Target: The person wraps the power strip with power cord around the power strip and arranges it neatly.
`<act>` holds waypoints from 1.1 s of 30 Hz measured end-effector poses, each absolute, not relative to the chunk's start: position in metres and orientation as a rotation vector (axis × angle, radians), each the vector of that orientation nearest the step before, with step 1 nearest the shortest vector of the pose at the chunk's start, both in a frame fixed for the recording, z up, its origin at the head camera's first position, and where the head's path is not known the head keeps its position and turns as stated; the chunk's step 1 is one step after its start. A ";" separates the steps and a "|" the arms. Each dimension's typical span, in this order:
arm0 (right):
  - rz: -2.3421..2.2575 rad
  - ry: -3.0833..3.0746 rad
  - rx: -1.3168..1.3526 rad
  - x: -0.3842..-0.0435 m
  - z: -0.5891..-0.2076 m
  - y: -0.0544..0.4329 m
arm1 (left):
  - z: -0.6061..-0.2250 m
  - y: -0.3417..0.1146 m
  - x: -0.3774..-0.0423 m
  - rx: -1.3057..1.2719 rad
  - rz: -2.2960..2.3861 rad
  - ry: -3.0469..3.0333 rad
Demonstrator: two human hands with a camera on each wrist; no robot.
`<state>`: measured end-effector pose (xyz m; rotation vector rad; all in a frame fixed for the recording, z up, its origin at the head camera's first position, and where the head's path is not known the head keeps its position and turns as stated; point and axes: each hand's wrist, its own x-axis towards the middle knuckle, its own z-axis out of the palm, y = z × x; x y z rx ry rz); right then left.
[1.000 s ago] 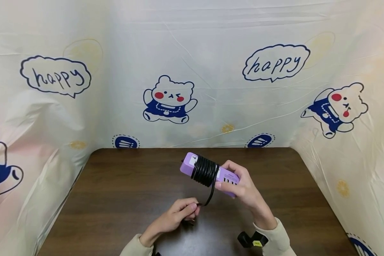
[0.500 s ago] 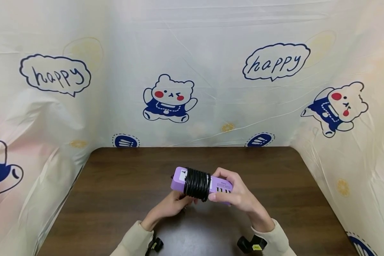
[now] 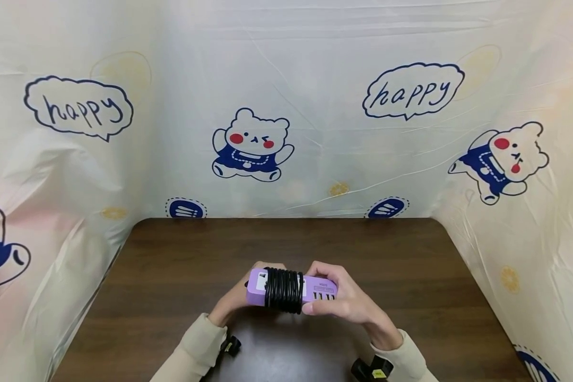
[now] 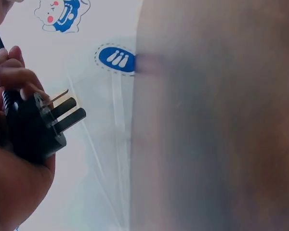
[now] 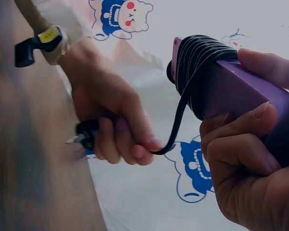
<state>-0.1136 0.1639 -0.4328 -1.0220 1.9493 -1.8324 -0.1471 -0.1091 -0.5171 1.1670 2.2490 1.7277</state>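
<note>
A purple power strip with a black cord wound in several turns round its middle is held above the table. My right hand grips its right end, thumb in front and fingers behind. Behind the strip, my left hand is partly hidden in the head view. In the right wrist view the left hand holds the cord's free end, its fingers curled round the black plug. The left wrist view shows the plug in the palm with its three metal prongs pointing out. A short length of cord runs from the hand to the coil.
The brown wooden table lies beneath both hands. A pale printed curtain rises behind the table and along both sides. Each wrist wears a small black camera, such as the right one's camera.
The power strip has come lower, toward me, and more level. My left hand has passed from in front of the strip to behind it, carrying the cord end round.
</note>
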 end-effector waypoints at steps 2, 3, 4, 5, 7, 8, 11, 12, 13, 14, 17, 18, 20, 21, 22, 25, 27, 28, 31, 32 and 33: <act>-1.822 1.942 -1.021 -0.113 -0.434 0.163 | -0.514 -0.106 -0.158 1.210 1.776 2.100; -1.816 1.941 -1.026 -0.112 -0.434 0.162 | -0.512 -0.106 -0.161 1.196 1.779 2.099; -1.809 1.943 -1.031 -0.111 -0.435 0.161 | -0.510 -0.106 -0.163 1.174 1.769 2.119; -1.798 1.946 -1.031 -0.111 -0.435 0.160 | -0.508 -0.106 -0.164 1.138 1.747 2.154; -1.772 1.964 -1.040 -0.110 -0.436 0.159 | -0.503 -0.107 -0.166 1.084 1.688 2.237; -1.755 1.976 -1.047 -0.110 -0.436 0.158 | -0.501 -0.107 -0.167 1.062 1.654 2.282; -1.712 2.003 -1.060 -0.109 -0.437 0.157 | -0.490 -0.107 -0.170 1.091 1.581 2.348; -1.702 2.007 -1.063 -0.109 -0.438 0.156 | -0.487 -0.108 -0.172 1.120 1.561 2.352; -1.695 2.007 -1.066 -0.109 -0.438 0.156 | -0.483 -0.108 -0.173 1.152 1.536 2.360; -1.692 2.004 -1.066 -0.109 -0.439 0.156 | -0.479 -0.109 -0.174 1.179 1.508 2.368; -1.686 1.994 -1.066 -0.109 -0.440 0.155 | -0.467 -0.110 -0.177 1.249 1.402 2.399; -1.682 1.995 -1.068 -0.108 -0.440 0.155 | -0.463 -0.111 -0.178 1.265 1.364 2.413; -1.675 2.004 -1.070 -0.108 -0.440 0.155 | -0.456 -0.110 -0.180 1.297 1.296 2.452; -1.669 2.012 -1.070 -0.108 -0.440 0.155 | -0.452 -0.110 -0.180 1.312 1.266 2.470; -1.663 2.024 -1.066 -0.108 -0.440 0.156 | -0.449 -0.109 -0.181 1.324 1.238 2.487; -1.636 2.072 -1.055 -0.107 -0.439 0.156 | -0.440 -0.109 -0.181 1.329 1.172 2.528; -1.608 2.112 -1.038 -0.107 -0.440 0.155 | -0.434 -0.108 -0.180 1.317 1.135 2.552; -1.589 2.134 -1.029 -0.107 -0.440 0.154 | -0.431 -0.108 -0.179 1.308 1.114 2.571; -1.511 2.203 -1.003 -0.106 -0.442 0.151 | -0.422 -0.107 -0.174 1.285 1.033 2.640; -1.488 2.222 -0.995 -0.106 -0.443 0.150 | -0.419 -0.106 -0.172 1.282 1.007 2.662; -1.466 2.242 -0.990 -0.106 -0.444 0.149 | -0.417 -0.106 -0.170 1.278 0.979 2.689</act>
